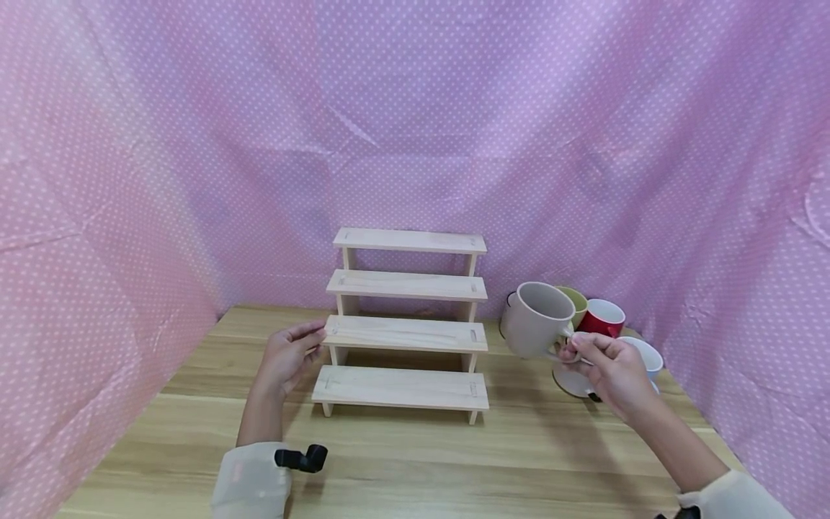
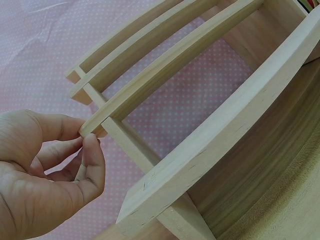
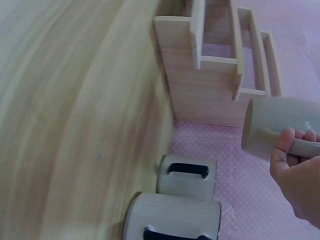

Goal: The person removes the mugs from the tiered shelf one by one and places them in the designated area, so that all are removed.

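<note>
My left hand is at the left end of the second-lowest shelf of a four-tier wooden display stand. In the left wrist view its thumb and forefinger pinch that shelf's end. With my right hand I grip a beige mug by its handle, raised over the table to the right of the stand. The mug's mouth faces up, and its rounded side shows in the right wrist view, where fingers and thumb curl about the handle.
On the wooden table at right stand a red mug, an olive-yellow mug, a pale blue mug and whitish mugs with black handles, partly hidden behind my right hand and the held mug. Pink dotted cloth hangs around the table.
</note>
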The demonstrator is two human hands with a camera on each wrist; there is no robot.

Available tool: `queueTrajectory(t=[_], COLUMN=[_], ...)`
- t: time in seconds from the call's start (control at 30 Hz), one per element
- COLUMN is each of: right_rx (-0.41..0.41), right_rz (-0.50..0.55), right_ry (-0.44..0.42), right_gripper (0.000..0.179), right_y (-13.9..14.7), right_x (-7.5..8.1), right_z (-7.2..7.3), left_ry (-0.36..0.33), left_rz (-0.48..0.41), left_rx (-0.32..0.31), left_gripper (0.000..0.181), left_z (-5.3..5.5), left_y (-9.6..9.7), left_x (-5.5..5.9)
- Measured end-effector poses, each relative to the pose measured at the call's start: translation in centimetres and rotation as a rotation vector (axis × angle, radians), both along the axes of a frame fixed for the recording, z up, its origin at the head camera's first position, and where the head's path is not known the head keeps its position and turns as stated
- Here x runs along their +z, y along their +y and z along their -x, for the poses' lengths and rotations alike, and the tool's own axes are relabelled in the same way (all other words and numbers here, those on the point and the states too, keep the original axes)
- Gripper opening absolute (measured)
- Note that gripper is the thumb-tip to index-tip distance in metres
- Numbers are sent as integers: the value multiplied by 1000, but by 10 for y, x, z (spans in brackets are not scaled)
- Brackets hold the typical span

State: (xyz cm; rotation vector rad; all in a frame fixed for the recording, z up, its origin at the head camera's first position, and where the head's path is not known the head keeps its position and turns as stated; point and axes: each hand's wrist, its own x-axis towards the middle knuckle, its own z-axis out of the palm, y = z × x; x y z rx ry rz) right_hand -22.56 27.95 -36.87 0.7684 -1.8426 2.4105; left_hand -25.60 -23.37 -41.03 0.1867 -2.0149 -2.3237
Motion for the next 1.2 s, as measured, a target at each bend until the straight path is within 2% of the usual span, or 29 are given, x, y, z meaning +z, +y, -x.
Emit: queueTrajectory(t=[0.27, 0.4, 0.6, 0.7, 0.83, 1.03, 1.2], right_rx=[-102, -198, -357, -413, -454, -522, -535], right_rz=[-110, -151, -285, -317, -344, -481, -473], right_ry=[-63, -129, -197, -233, -276, -308, -327], right_gripper=[17, 16, 26, 28, 29, 30, 28], right_y=[0, -5, -12, -15, -16, -15, -16], right_x=[-16, -23, -31, -35, -44, -56, -63], right_z=[-2, -6, -12, -14, -15, -16, -16], left_ry=[7, 8, 4, 5, 6, 6, 6], left_rz=[-1, -3, -7, -5, -1, -15, -22], left_rx=[1, -4, 6, 4, 8, 16, 20], left_gripper=[44, 44, 43, 43, 43, 42, 41], left_z=[0, 0, 1, 1, 1, 2, 2], left_y=[0, 1, 0, 0, 0, 1, 1], left_x=[-1, 0, 0, 0, -1, -2, -3])
